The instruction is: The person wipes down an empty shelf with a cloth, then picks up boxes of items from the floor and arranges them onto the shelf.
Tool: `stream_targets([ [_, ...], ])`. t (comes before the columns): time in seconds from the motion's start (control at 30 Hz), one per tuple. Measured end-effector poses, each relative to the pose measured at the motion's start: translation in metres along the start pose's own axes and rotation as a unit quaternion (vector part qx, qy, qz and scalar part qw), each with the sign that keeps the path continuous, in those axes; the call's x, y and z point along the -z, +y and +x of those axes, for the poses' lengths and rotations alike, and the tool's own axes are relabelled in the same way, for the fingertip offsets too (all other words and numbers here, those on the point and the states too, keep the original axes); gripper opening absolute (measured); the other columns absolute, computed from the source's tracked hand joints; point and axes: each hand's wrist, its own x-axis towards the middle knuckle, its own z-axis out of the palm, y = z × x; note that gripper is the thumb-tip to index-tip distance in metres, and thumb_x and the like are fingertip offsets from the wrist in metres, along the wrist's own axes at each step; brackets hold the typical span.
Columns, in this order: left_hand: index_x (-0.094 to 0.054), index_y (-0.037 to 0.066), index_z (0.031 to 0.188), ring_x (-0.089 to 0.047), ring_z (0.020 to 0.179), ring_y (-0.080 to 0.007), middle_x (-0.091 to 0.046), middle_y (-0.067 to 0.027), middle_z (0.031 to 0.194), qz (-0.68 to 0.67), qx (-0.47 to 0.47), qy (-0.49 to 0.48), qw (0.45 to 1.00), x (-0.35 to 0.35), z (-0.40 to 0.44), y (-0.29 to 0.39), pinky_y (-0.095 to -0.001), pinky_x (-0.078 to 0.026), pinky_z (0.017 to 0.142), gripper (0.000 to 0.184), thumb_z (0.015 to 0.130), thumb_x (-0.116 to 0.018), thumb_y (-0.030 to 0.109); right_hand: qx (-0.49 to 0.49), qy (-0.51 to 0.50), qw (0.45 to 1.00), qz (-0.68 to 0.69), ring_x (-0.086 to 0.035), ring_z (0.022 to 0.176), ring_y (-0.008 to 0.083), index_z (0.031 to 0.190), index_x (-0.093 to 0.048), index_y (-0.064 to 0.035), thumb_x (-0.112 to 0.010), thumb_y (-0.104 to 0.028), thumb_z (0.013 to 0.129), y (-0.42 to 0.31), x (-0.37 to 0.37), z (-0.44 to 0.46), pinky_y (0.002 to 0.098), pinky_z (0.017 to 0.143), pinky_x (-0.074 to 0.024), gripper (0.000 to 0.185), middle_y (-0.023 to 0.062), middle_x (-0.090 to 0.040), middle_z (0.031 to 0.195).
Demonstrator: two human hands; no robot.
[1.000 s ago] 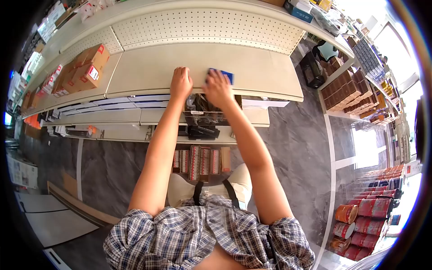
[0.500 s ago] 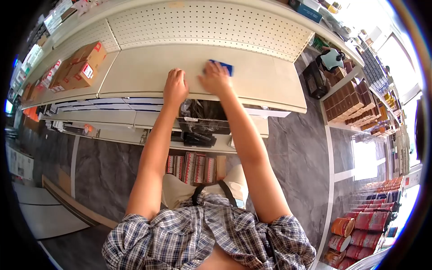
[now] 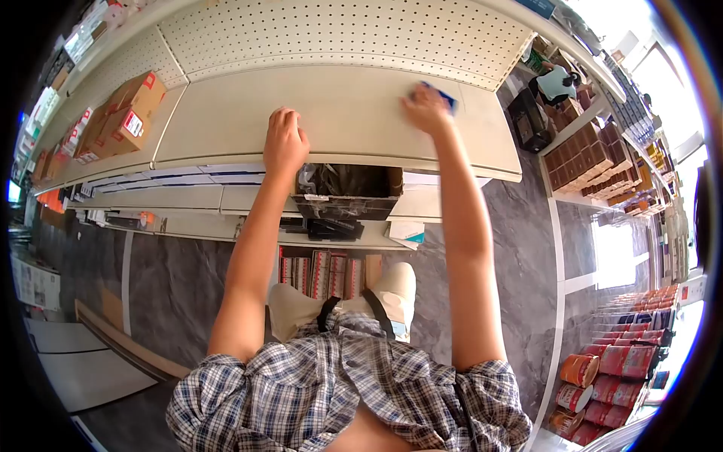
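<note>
Seemingly, we are wiping the cream metal shelf (image 3: 346, 113), right hand (image 3: 427, 110) covering a flat blue pad (image 3: 447, 101) toward its back-right, left hand (image 3: 285, 142) resting near the front; we cannot tell either grip. Continuing is calling for even pressure.

A cream pegboard panel (image 3: 346, 34) with small round holes is standing along the far side, dark grey marbled flooring (image 3: 520, 241) with straight white strips (image 3: 559, 309) is spreading below, and a bright window (image 3: 657, 71) is glowing at upper right.
</note>
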Motion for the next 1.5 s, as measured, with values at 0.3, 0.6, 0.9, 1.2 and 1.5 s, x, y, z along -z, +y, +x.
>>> stream_targets([
  [0.3,-0.052,-0.002,0.088,-0.046,0.11,-0.035,-0.053,-0.017,0.101,-0.013,-0.011,-0.005,1.0,0.008,-0.003,-0.012,-0.0419,-0.04,0.094,0.013,0.075,-0.049,-0.003,0.158,0.003,0.987,0.009,-0.016,0.138,0.0202,0.141,-0.025,-0.0105,-0.027,-0.05,0.091,-0.089,-0.025,0.06,0.0379,0.112,-0.012,0.064,0.0037,-0.021,0.149],
  [0.6,-0.052,-0.002,0.084,-0.048,0.108,-0.0324,-0.055,-0.016,0.098,-0.003,0.004,-0.008,1.0,0.005,-0.002,-0.004,-0.0402,-0.043,0.09,0.01,0.075,-0.048,-0.001,-0.069,0.084,0.994,0.001,-0.025,0.134,0.0259,0.134,-0.038,-0.0084,-0.034,-0.052,0.09,0.147,0.007,0.051,0.0383,0.109,-0.0206,0.063,0.0093,-0.029,0.145],
  [0.9,-0.053,0.001,0.084,-0.05,0.105,-0.0323,-0.056,-0.0135,0.101,0.026,-0.014,0.017,0.999,0.009,0.003,0.0,-0.0397,-0.042,0.09,0.018,0.068,-0.05,-0.008,0.202,0.087,0.973,0.075,-0.03,0.132,0.026,0.13,-0.043,-0.0054,-0.04,-0.046,0.088,-0.008,-0.019,-0.05,0.0399,0.108,-0.0221,0.058,0.0126,-0.039,0.139],
  [1.2,-0.054,0.0,0.087,-0.049,0.107,-0.0318,-0.055,-0.0145,0.102,-0.041,-0.109,-0.012,0.993,-0.008,0.006,0.08,-0.0409,-0.039,0.097,0.022,0.066,-0.055,-0.008,-0.07,0.223,0.972,0.007,-0.031,0.13,0.0328,0.13,-0.044,-0.006,-0.037,-0.048,0.09,0.19,-0.006,-0.125,0.0423,0.107,-0.0233,0.058,0.0125,-0.04,0.137],
  [1.5,-0.054,0.001,0.092,-0.045,0.113,-0.0309,-0.053,-0.0136,0.105,-0.115,-0.139,-0.044,0.983,-0.045,0.013,0.149,-0.0421,-0.033,0.102,0.022,0.071,-0.052,-0.004,0.16,0.224,0.96,0.048,-0.032,0.13,0.0275,0.128,-0.045,-0.0057,-0.044,-0.046,0.088,0.025,-0.014,-0.161,0.0415,0.108,-0.0225,0.056,0.0095,-0.042,0.136],
])
